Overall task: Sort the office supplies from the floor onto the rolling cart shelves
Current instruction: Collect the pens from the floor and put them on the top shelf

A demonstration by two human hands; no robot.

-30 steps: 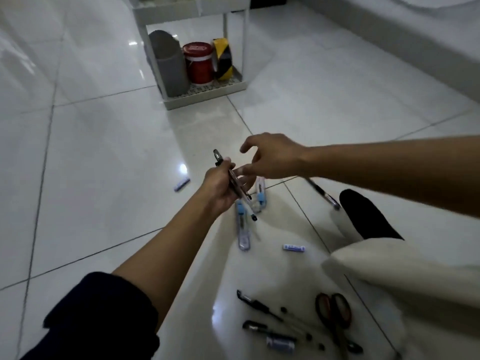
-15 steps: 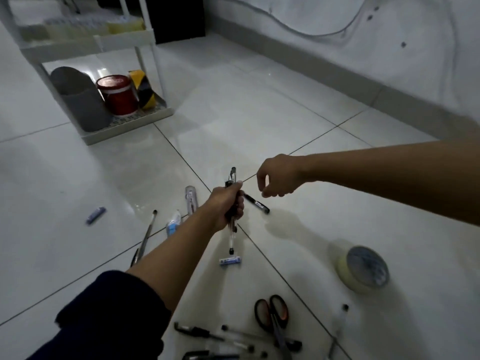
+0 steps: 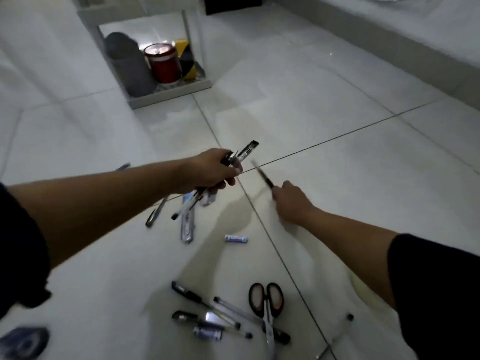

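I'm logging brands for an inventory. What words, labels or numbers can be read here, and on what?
No text can be read here.
Pen in the left hand: pale print on the barrel, too blurred.
Small purple tube on the floor: white label, too small.
Red canister: no legible label.

White glossy floor tiles [image 3: 298, 105] fill the scene, crossed by thin dark grout lines [image 3: 337, 137] that meet near the middle. Along the far right runs a grey baseboard [image 3: 389, 45] under a pale wall [image 3: 428, 16]. A dark, boxy object [image 3: 231, 3] stands at the far edge, too cropped to identify. At the near right, a pale cream cloth [image 3: 363, 294] shows.
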